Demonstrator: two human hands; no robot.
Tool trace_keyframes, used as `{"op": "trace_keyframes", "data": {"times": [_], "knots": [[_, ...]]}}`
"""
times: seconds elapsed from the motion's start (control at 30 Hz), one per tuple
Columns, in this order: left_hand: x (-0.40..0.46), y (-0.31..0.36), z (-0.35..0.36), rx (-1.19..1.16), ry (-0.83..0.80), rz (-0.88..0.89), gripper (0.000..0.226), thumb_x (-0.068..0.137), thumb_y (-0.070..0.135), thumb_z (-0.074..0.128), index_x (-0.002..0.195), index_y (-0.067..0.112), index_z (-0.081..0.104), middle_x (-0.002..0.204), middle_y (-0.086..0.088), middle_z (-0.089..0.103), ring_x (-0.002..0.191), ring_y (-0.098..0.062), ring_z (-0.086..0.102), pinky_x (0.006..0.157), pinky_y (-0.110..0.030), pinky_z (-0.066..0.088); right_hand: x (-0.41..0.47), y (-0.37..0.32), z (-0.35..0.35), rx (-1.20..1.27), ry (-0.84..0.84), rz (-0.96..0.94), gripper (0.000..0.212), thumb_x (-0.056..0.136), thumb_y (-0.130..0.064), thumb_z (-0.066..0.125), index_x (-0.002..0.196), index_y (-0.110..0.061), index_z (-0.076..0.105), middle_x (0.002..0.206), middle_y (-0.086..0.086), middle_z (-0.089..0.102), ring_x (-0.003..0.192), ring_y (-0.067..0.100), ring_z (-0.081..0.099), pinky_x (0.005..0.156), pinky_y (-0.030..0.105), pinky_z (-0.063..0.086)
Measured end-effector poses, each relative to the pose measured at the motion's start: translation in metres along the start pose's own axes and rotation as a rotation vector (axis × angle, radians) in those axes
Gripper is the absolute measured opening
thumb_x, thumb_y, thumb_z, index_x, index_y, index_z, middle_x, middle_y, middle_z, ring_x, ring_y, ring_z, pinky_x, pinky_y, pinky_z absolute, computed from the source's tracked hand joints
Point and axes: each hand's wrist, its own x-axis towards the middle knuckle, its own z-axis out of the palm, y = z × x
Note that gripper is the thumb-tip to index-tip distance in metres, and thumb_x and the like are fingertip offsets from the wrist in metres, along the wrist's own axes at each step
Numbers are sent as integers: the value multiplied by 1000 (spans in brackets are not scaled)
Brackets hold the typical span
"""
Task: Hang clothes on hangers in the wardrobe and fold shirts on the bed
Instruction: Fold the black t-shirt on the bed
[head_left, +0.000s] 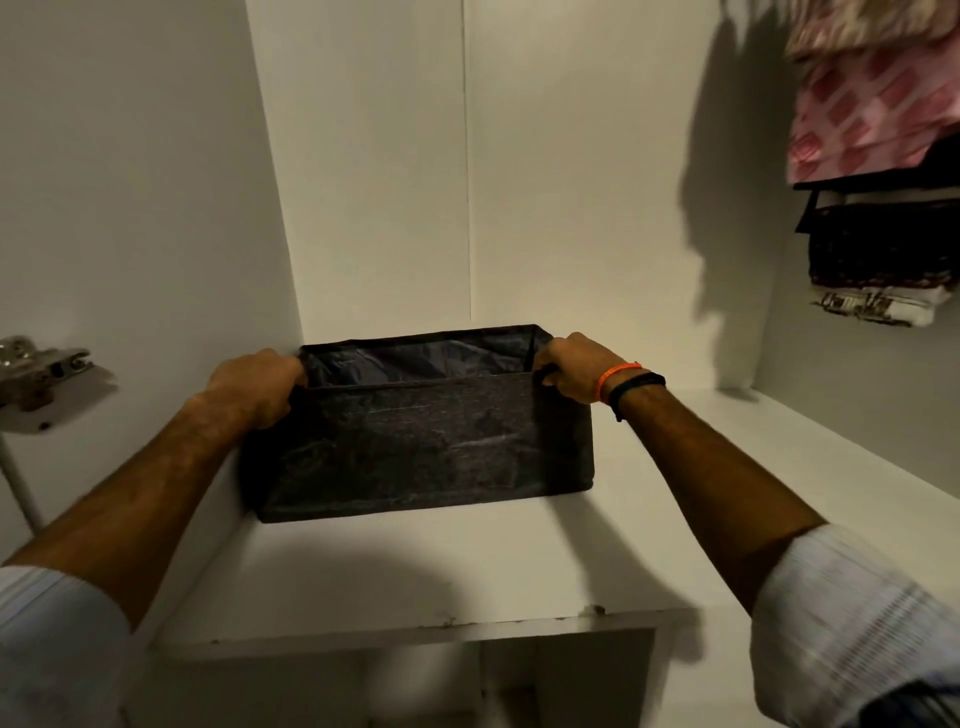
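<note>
The wardrobe (571, 156) shelf (415, 571) carries a dark bin (426, 447) at centre, apparently empty. Clothes (878, 156) hang at 2 o'clock. The left hand (254, 387) and right hand (576, 366) curl their fingers over the bin's end rims. No shirts or bed show; folding probably remains.

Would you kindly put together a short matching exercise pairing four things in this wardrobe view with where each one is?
Things:
1. fabric storage bin
2. door hinge
3. hanging clothes
4. orange wristband

Places:
A. upper right of the wardrobe
B. on the right wrist
C. on the white shelf, gripped at both ends by the left hand and right hand
D. far left edge

Pairs: 1-C, 2-D, 3-A, 4-B
</note>
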Motion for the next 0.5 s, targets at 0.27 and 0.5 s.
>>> {"op": "trace_keyframes", "data": {"times": [0.27, 0.5], "knots": [[-5, -3, 1, -94, 81, -26, 35, 95, 21, 60, 129, 27, 60, 128, -14, 54, 112, -32, 58, 93, -39, 46, -2, 8, 1, -3, 77, -5, 40, 90, 3, 53, 123, -16, 66, 124, 16, 61, 110, 35, 59, 91, 37, 45], [-4, -2, -1, -132, 49, -18, 38, 94, 18, 61, 131, 25, 58, 132, -16, 51, 116, -33, 56, 97, -40, 45, 1, 6, 1, 10, 50, 35, 43, 88, 4, 53, 125, -16, 63, 127, 17, 59, 114, 36, 56, 93, 37, 45]]}}
